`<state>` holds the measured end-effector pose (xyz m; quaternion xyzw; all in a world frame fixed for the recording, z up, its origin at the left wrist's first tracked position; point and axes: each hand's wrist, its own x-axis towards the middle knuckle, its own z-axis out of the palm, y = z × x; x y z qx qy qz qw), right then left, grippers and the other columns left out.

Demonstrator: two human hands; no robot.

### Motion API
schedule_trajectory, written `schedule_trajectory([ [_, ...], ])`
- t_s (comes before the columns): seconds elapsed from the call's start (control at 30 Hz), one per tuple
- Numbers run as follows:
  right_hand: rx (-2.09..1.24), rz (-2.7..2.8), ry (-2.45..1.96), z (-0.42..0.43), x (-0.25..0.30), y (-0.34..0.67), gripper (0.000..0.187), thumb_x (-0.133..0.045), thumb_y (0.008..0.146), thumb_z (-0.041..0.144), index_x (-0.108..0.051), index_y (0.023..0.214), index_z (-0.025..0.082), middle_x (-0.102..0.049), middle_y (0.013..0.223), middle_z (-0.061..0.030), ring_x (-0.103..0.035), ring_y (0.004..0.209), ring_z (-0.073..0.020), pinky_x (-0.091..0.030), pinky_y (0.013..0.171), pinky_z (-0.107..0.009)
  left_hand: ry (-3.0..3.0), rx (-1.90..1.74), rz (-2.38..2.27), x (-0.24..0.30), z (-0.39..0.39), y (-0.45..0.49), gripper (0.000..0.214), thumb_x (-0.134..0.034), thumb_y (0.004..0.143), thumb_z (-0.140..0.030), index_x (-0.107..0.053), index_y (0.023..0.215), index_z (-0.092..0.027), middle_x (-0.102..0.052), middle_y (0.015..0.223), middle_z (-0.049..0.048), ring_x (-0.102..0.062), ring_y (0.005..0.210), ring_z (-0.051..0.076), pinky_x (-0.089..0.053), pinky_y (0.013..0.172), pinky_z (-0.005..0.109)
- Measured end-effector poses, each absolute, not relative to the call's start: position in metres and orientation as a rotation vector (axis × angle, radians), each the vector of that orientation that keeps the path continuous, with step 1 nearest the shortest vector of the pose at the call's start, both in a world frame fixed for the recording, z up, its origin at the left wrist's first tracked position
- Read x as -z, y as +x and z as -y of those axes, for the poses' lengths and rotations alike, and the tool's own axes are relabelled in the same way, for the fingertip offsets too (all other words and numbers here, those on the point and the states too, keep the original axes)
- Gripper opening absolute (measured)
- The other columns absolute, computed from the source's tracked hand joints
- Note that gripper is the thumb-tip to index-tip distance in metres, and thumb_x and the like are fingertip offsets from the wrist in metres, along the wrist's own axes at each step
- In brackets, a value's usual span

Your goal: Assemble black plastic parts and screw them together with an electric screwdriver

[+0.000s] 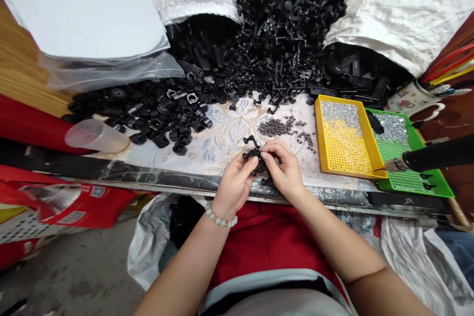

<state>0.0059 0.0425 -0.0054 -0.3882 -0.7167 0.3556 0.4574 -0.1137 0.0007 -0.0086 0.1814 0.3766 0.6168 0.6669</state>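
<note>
Between both hands, over the front edge of the table, is a small black plastic part (255, 154) with rounded knobs and thin arms. My left hand (239, 177), a beaded bracelet on its wrist, pinches it from the left with thumb and fingers. From the right, my right hand (283, 165) grips the same part, thumb and forefinger closed near its top. The fingers cover much of the part, so its full shape is hidden. Just beyond the hands lies a small pile of tiny dark metal pieces (276, 127) on the patterned tabletop (229, 128).
Black ring-shaped parts (163, 113) lie at left beside a clear plastic cup (98, 136). A large heap of black parts (277, 44) spills from white sacks behind. On the right are a yellow tray (351, 172) and green tray (403, 185) with silvery pieces, and a black screwdriver-like tool (437, 154).
</note>
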Motion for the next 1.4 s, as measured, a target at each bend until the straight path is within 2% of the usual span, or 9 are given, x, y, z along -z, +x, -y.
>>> schedule_trajectory([
  [0.13,-0.98,1.705,-1.014,-0.045,0.001,0.011,0.011,-0.048,0.089,0.029,-0.054,0.085,0.021,-0.056,0.082,-0.0013,-0.054,0.075,-0.0125,-0.046,0.07,-0.027,0.416,-1.386,-0.867,0.007,-0.001,-0.115,0.024,-0.069,0.074,-0.019,-0.059,0.096,-0.02,-0.067,0.09,0.0006,-0.063,0.086,0.013,-0.047,0.087,0.031],
  [0.27,-0.966,1.832,-1.078,-0.055,-0.006,0.02,0.019,-0.046,0.09,0.032,-0.055,0.078,0.02,-0.057,0.076,-0.001,-0.054,0.073,-0.0128,-0.043,0.069,-0.026,0.464,-1.29,-0.881,0.006,0.0,-0.116,0.034,-0.068,0.075,-0.02,-0.058,0.107,-0.022,-0.068,0.095,0.0034,-0.066,0.085,0.017,-0.05,0.08,0.033],
  [0.37,-0.904,1.954,-1.094,-0.059,-0.013,0.023,0.023,-0.046,0.09,0.029,-0.055,0.072,0.019,-0.057,0.072,-0.0008,-0.054,0.071,-0.0125,-0.042,0.069,-0.026,0.497,-1.295,-0.918,0.006,0.001,-0.115,0.034,-0.068,0.074,-0.02,-0.06,0.107,-0.021,-0.068,0.096,0.0041,-0.066,0.085,0.017,-0.05,0.081,0.032],
  [0.53,-0.74,2.067,-1.088,-0.058,-0.018,0.025,0.017,-0.047,0.088,0.021,-0.055,0.073,0.018,-0.058,0.075,-0.0023,-0.053,0.074,-0.0131,-0.041,0.071,-0.026,0.523,-1.298,-0.948,0.007,0.001,-0.112,0.033,-0.069,0.073,-0.019,-0.061,0.105,-0.021,-0.069,0.095,0.0038,-0.066,0.084,0.016,-0.049,0.084,0.031],
  [0.87,-0.808,2.117,-1.082,-0.055,-0.019,0.025,0.018,-0.046,0.088,0.019,-0.051,0.071,0.018,-0.054,0.07,-0.0005,-0.05,0.071,-0.0124,-0.039,0.069,-0.025,0.558,-1.354,-0.992,0.015,0.0,-0.109,0.032,-0.069,0.072,-0.019,-0.063,0.104,-0.019,-0.068,0.103,0.0036,-0.063,0.094,0.014,-0.044,0.093,0.029],
  [1.0,-0.994,2.053,-1.067,-0.055,-0.016,0.025,0.015,-0.047,0.087,0.02,-0.051,0.073,0.018,-0.052,0.07,0.0008,-0.05,0.07,-0.0114,-0.039,0.069,-0.025,0.523,-1.363,-0.955,0.014,0.001,-0.111,0.031,-0.07,0.071,-0.019,-0.063,0.101,-0.02,-0.068,0.103,0.0027,-0.063,0.094,0.013,-0.044,0.094,0.028],
  [1.2,-1.624,1.82,-0.895,-0.065,-0.015,0.03,0.014,-0.051,0.086,0.027,-0.052,0.078,0.016,-0.055,0.067,0.0024,-0.053,0.063,-0.0092,-0.042,0.065,-0.024,0.542,-1.267,-0.825,0.015,0.001,-0.122,0.028,-0.069,0.073,-0.019,-0.062,0.1,-0.02,-0.07,0.088,0.0018,-0.067,0.079,0.014,-0.049,0.083,0.03],
  [1.4,-1.818,1.75,-0.807,-0.07,-0.017,0.034,0.013,-0.057,0.084,0.026,-0.056,0.078,0.014,-0.06,0.069,0.0006,-0.056,0.065,-0.0093,-0.044,0.068,-0.026,0.545,-1.174,-0.732,0.018,0.001,-0.131,0.027,-0.067,0.075,-0.018,-0.061,0.101,-0.02,-0.07,0.084,0.0021,-0.068,0.075,0.014,-0.051,0.072,0.024],
])
